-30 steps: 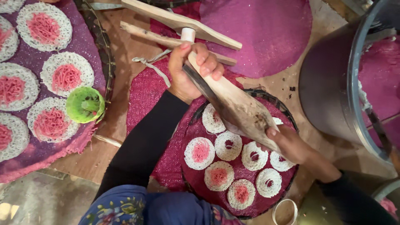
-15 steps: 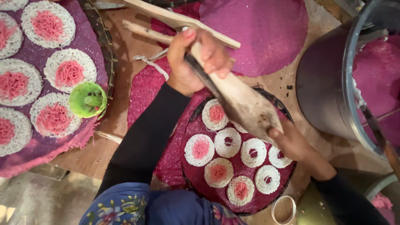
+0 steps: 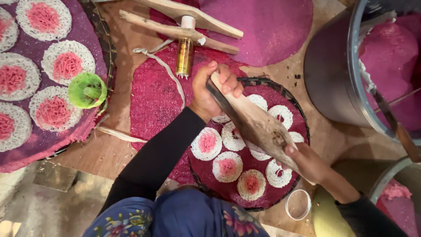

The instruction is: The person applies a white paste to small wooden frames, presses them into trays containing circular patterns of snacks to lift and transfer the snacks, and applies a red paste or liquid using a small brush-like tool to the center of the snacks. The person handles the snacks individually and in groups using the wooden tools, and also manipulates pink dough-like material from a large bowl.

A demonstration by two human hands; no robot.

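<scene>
Gripping the long wooden press (image 3: 258,127) at both ends, the person holds it slanted over the round woven tray (image 3: 302,123) of white-and-pink noodle rounds (image 3: 206,143). The left hand (image 3: 212,90) wraps its fingers tight around the upper end, arm stretched forward. The right hand (image 3: 307,160) clasps the lower end from beneath; its fingers are mostly hidden by the wood. A large metal pot (image 3: 333,74) is cut off at the right edge.
</scene>
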